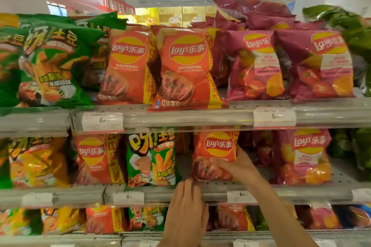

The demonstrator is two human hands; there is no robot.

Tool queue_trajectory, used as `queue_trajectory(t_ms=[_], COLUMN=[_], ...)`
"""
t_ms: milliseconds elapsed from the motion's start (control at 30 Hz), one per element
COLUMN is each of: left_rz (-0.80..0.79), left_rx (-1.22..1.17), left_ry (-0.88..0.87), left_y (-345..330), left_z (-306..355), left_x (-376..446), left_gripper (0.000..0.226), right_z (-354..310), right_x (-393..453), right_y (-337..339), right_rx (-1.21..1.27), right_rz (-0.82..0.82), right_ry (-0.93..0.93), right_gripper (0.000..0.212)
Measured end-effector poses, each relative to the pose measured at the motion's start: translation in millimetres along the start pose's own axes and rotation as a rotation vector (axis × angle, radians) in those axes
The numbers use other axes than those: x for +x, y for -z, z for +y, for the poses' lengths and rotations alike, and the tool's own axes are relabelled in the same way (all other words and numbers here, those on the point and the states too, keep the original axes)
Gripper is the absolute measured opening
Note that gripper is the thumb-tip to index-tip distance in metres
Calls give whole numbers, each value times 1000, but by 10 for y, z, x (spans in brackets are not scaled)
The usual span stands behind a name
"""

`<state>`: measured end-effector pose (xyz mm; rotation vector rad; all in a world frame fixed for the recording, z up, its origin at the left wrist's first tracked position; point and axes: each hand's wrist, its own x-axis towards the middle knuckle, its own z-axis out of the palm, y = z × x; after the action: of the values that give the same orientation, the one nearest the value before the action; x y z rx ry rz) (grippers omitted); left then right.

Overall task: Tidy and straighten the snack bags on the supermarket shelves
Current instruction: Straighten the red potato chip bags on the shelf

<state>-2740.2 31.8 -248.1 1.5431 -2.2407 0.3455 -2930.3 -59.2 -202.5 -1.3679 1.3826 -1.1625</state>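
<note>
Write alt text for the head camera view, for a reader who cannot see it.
A person's right hand grips an orange Lay's crisp bag standing on the middle grey metal shelf, while the left hand rests open against that shelf's front edge. Green, orange and magenta snack bags fill the shelves above, beside and below.

Lay's bag stands right of fries bag, middle shelf.
</note>
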Motion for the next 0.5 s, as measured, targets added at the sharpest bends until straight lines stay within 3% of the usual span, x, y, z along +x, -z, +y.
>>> queue_trajectory(t_ms=[167, 400, 500], left_rz=[35, 54, 71], left_rx=[-4, 92, 74], left_ry=[13, -11, -3], left_y=[-27, -89, -101], left_z=[25, 58, 66], left_x=[-14, -14, -2], left_gripper=[48, 66, 67], right_z=[-41, -54, -21], right_x=[91, 137, 103], right_y=[79, 2, 21], right_rx=[-53, -86, -66], right_rz=[-91, -33, -12], right_ry=[-39, -27, -8], right_gripper=[77, 113, 119])
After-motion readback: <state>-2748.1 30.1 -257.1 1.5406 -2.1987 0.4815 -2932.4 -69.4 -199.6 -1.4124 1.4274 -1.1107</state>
